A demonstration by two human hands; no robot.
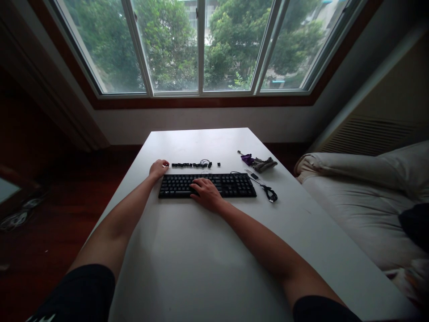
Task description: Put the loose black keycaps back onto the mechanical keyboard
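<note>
The left hand (158,168) rests loosely curled on the table (187,250), empty, a row of loose keycaps (189,165) just to its right. The right hand (207,193) lies flat on the black keyboard (234,185), fingers spread, with the coiled cable (270,193) further right.

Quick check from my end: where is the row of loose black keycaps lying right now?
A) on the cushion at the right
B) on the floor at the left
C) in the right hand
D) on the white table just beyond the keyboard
D: the keycaps lie in a line on the table, just beyond the keyboard's far edge, with the left hand at the row's left end.
</note>
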